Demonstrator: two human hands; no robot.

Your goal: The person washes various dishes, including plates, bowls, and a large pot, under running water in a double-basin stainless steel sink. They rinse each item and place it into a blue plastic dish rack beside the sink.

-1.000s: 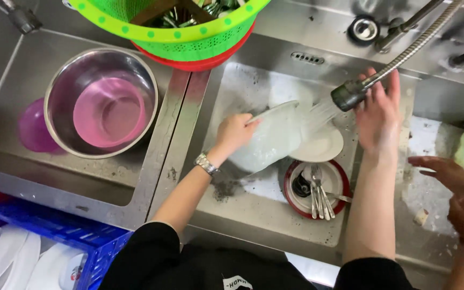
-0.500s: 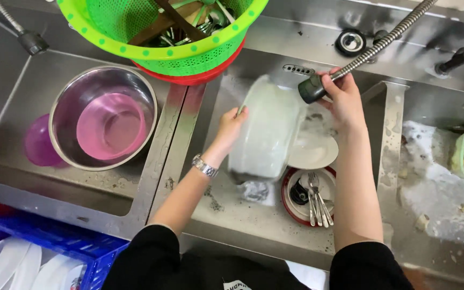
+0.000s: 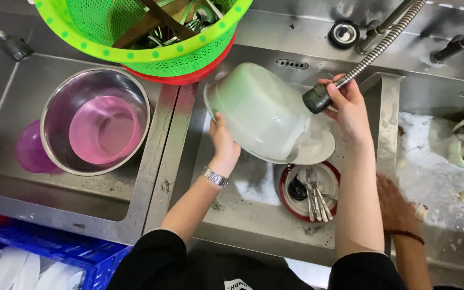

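Note:
My left hand (image 3: 223, 140) grips the rim of a pale green plastic basin (image 3: 259, 110), tilted with its underside facing up over the middle sink. My right hand (image 3: 349, 110) holds the dark spray head (image 3: 317, 98) of a flexible metal hose, its nozzle close to the basin's right side. Under the basin lies a white plate (image 3: 318, 147). Below that, a red-rimmed bowl (image 3: 310, 190) holds forks and spoons.
A steel bowl (image 3: 95, 119) with a pink bowl inside sits in the left sink. A green basket (image 3: 151, 29) of utensils stands on a red one at the back. Another person's hand (image 3: 396, 207) is at the right sink. A blue crate (image 3: 55, 252) holds white plates.
My left hand has turned the basin from standing on edge to bottom up, shifting it left. The spray head stayed close to it. The other person's hand is back at the right sink.

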